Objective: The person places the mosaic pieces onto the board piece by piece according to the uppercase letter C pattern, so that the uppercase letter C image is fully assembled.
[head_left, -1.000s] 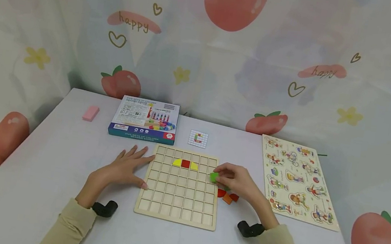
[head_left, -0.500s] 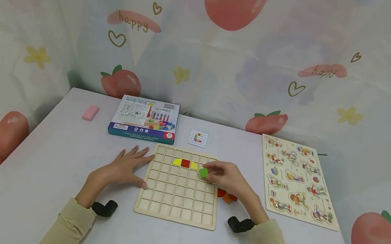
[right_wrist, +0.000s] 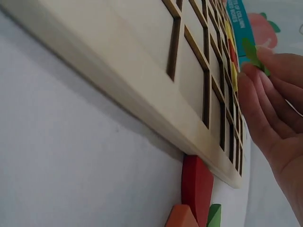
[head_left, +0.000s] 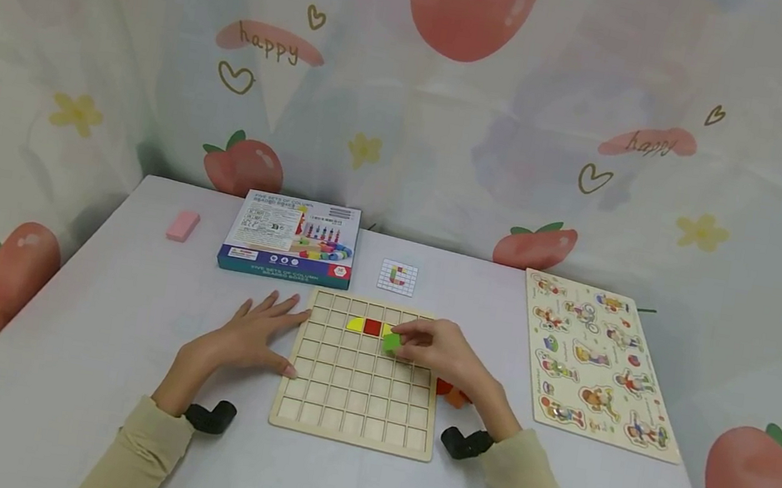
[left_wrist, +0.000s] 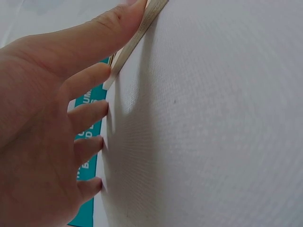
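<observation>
A wooden grid board [head_left: 355, 407] lies on the white table in front of me. In its second row sit a yellow piece [head_left: 354, 324], a red square [head_left: 372, 326] and another yellow piece. My right hand [head_left: 432, 350] pinches a green piece [head_left: 391, 342] just above the board, right beside those pieces; the same green piece [right_wrist: 251, 53] shows at its fingertips in the right wrist view. My left hand [head_left: 248, 336] lies flat on the table with straight fingers, touching the left edge of the board [left_wrist: 142, 28].
Loose red and orange pieces [head_left: 451, 391] lie by the board's right edge, also seen as red [right_wrist: 196, 182] and orange [right_wrist: 182, 217] pieces. A teal toy box [head_left: 289, 239], a small pattern card [head_left: 397, 277], a pink eraser [head_left: 182, 225] and a character puzzle board [head_left: 596, 363] lie around.
My right hand has carried the green piece leftward from the board's right edge to beside the yellow and red pieces. The left hand has stayed put.
</observation>
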Motion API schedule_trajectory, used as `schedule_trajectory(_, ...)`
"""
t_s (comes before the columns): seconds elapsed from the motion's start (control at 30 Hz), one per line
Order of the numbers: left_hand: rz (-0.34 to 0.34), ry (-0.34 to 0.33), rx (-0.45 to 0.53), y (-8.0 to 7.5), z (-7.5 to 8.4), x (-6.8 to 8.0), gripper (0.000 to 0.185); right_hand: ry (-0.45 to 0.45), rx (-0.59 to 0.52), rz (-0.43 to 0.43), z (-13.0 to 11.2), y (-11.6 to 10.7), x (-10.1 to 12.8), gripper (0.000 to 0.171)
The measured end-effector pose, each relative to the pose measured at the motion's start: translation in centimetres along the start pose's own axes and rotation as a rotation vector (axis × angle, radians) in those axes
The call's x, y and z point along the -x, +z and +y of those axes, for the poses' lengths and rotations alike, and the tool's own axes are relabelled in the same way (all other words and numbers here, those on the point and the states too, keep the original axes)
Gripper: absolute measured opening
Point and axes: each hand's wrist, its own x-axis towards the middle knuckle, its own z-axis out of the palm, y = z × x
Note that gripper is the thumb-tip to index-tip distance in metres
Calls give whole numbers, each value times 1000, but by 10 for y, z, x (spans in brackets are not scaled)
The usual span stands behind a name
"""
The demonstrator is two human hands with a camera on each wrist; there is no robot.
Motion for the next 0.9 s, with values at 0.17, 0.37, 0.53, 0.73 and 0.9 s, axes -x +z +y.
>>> schedule_trajectory(0.17,-1,-3,8,-1,1,1,100,-13,4,0,-3,5,-6,32)
schedule_trajectory(0.37,4,1,9,0,0,1,100,-60,22,-14,-7,9,-12,29)
schedule_trajectory(0.53,1,-3,7,-1,1,0,100,-64,35,-28,-13,13,-16,27)
schedule_trajectory(0.73,-3,-8,20,-1,1,0,100,-33,37,-41,-22,18,-21,26)
schedule_trajectory(0.9,-1,-5,24,-1,1,1,101,-61,55,-56,-27,22,-26,27)
